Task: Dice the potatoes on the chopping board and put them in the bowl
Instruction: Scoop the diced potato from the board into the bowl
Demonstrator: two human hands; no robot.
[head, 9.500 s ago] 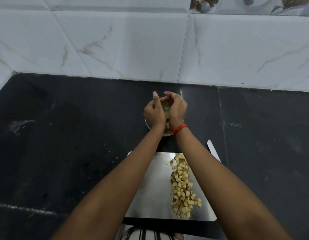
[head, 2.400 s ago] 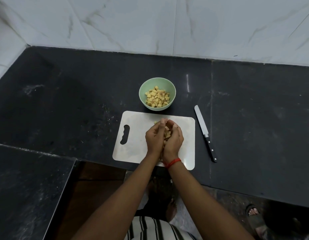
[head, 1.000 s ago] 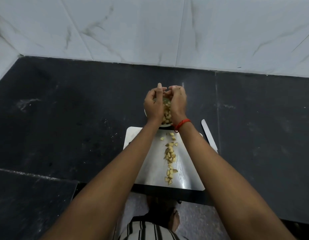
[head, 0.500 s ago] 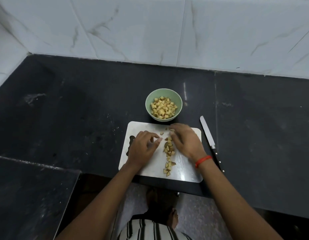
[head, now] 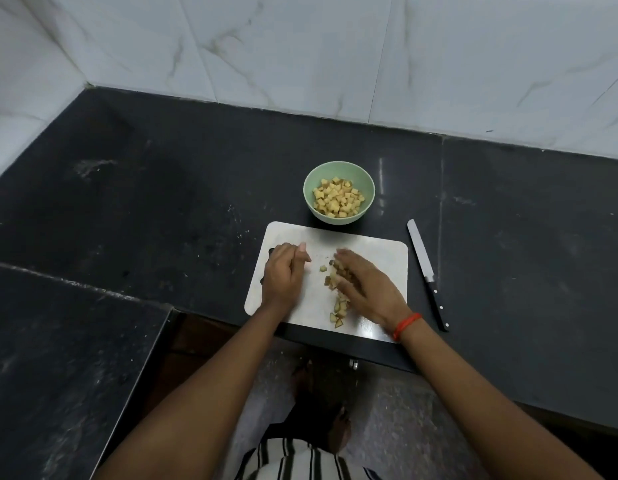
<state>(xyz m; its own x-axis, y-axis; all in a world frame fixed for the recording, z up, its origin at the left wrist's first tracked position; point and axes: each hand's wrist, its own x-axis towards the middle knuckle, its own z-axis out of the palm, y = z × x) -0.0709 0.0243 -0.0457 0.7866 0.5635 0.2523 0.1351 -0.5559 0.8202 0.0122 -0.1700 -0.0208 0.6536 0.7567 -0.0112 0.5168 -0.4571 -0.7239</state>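
A white chopping board [head: 383, 252] lies at the counter's front edge. Several diced potato pieces [head: 338, 308] lie in a loose line down its middle. Behind the board stands a green bowl [head: 338, 174] holding a heap of potato dice [head: 338, 201]. My left hand [head: 283, 275] rests on the left part of the board, fingers loosely curled, holding nothing that I can see. My right hand [head: 368, 289] lies flat over the right side of the potato line, fingers straight and touching the pieces.
A black-handled knife [head: 426, 273] lies on the black counter [head: 162, 202] just right of the board, blade pointing away. White marble wall tiles run along the back. The counter steps forward at the left; the floor and my feet show below.
Both hands dropped a load of dice into the bowl, then came back to the board. In the last half second my right hand slid left onto the remaining pieces.
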